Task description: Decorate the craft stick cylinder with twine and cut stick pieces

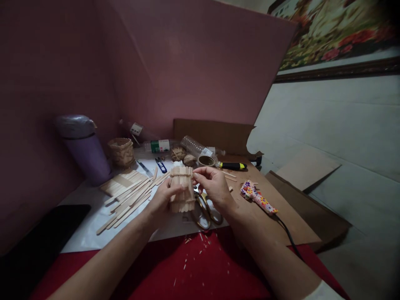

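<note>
My left hand is wrapped round a small cup made of upright craft sticks, its thumb lying across the front. A thin light band runs round the cup near its top, and another sits near its bottom. At the cup's upper right edge, the thumb and fingers of my right hand are pinched together; what lies between them is too small to tell. Scissors with gold-coloured handles rest on the table just below my right hand, partly covered by it.
Loose craft sticks lie left, near a woven basket and a purple tumbler. Behind are twine balls, plastic bottles and a yellow-black cutter. A flowered glue gun with cord rests right, on cardboard.
</note>
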`<state>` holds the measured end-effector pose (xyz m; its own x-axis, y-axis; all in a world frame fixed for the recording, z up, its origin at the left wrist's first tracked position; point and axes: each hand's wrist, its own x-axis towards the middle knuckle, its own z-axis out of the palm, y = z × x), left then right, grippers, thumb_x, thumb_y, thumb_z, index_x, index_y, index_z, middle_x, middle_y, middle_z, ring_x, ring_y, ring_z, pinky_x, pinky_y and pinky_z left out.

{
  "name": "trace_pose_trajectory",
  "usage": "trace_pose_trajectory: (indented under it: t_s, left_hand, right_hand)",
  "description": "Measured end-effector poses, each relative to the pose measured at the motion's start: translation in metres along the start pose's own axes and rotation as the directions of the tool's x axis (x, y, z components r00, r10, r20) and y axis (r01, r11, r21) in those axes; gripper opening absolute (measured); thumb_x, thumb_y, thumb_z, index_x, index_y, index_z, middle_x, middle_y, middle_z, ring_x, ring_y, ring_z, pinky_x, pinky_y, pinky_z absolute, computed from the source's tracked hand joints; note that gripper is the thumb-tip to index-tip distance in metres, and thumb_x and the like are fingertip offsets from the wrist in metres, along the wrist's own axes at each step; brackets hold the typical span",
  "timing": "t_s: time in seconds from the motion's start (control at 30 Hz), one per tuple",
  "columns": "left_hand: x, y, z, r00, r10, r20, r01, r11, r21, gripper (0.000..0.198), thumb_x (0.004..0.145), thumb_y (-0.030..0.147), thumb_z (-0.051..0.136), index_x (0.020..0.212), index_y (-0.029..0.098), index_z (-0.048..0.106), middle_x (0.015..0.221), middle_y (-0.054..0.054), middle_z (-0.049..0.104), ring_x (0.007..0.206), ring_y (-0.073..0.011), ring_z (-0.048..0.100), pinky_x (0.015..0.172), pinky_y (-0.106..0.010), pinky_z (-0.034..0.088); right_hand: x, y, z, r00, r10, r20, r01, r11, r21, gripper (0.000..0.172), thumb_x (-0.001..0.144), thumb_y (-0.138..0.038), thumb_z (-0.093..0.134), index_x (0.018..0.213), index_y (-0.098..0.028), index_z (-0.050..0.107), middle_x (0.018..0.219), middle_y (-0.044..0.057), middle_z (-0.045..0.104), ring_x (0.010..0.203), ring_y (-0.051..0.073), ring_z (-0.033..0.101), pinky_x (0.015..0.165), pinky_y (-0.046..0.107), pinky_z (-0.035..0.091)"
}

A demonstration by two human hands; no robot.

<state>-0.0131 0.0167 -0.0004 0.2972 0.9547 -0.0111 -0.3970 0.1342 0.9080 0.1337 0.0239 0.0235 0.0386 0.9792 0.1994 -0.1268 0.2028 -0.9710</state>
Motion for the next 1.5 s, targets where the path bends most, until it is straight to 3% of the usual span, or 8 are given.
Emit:
trace_pose_trajectory:
  t_s: [0.4,0.6,1.0,1.27,1.5]
  left_hand:
    - [0.0,0.001,0.001,1.0,0.016,0.012,-0.016,1.0,-0.003,0.056,0.06,0.024,0.082,0.112,0.014,0.061,0.098,-0.012,0.07,0.081,-0.024,0.067,0.069,-0.035,0.054]
    - [-0.002,0.002,0.004,0.999,0.0,-0.051,0.0,1.0,-0.013,0.056,0.059,0.024,0.083,0.108,0.015,0.06,0.092,-0.008,0.07,0.076,-0.0227,0.067,0.065,-0.035,0.055]
    - [0.0,0.001,0.001,0.998,0.005,-0.069,-0.006,1.0,-0.01,0.062,0.055,0.019,0.086,0.11,0.015,0.057,0.093,-0.008,0.07,0.077,-0.022,0.067,0.067,-0.034,0.056]
    - [-0.001,0.001,0.001,0.999,0.017,-0.048,-0.017,1.0,0.008,0.056,0.06,0.025,0.084,0.108,0.016,0.059,0.094,-0.008,0.069,0.077,-0.023,0.068,0.067,-0.036,0.056]
    - [-0.006,0.008,0.01,0.995,-0.039,-0.095,0.04,0.999,0.003,0.036,0.074,0.031,0.068,0.107,0.019,0.06,0.084,-0.003,0.067,0.071,-0.0205,0.065,0.056,-0.03,0.053]
  right_hand:
    - [-0.003,0.005,0.001,0.991,-0.136,-0.008,0.133,0.977,-0.167,0.009,0.072,-0.027,0.067,0.075,-0.018,0.067,0.069,0.0,0.065,0.065,0.014,0.057,0.064,0.028,0.046]
    - [-0.005,0.008,0.001,0.989,-0.148,0.013,0.148,0.967,-0.209,0.006,0.073,-0.023,0.065,0.075,-0.018,0.067,0.07,0.001,0.066,0.065,0.015,0.058,0.064,0.028,0.046]
    - [-0.007,0.01,0.002,0.987,-0.161,-0.01,0.151,0.945,-0.291,0.008,0.076,-0.024,0.063,0.078,-0.017,0.067,0.075,0.003,0.068,0.069,0.016,0.061,0.067,0.029,0.048]
    - [-0.005,0.011,0.001,0.984,-0.178,0.019,0.174,0.928,-0.33,0.007,0.077,-0.024,0.063,0.074,-0.018,0.066,0.074,0.003,0.067,0.07,0.017,0.061,0.068,0.029,0.048]
    - [-0.007,0.007,0.001,0.974,-0.222,0.04,0.22,0.898,-0.382,0.007,0.078,-0.023,0.062,0.074,-0.018,0.065,0.073,0.002,0.066,0.068,0.016,0.059,0.065,0.028,0.045]
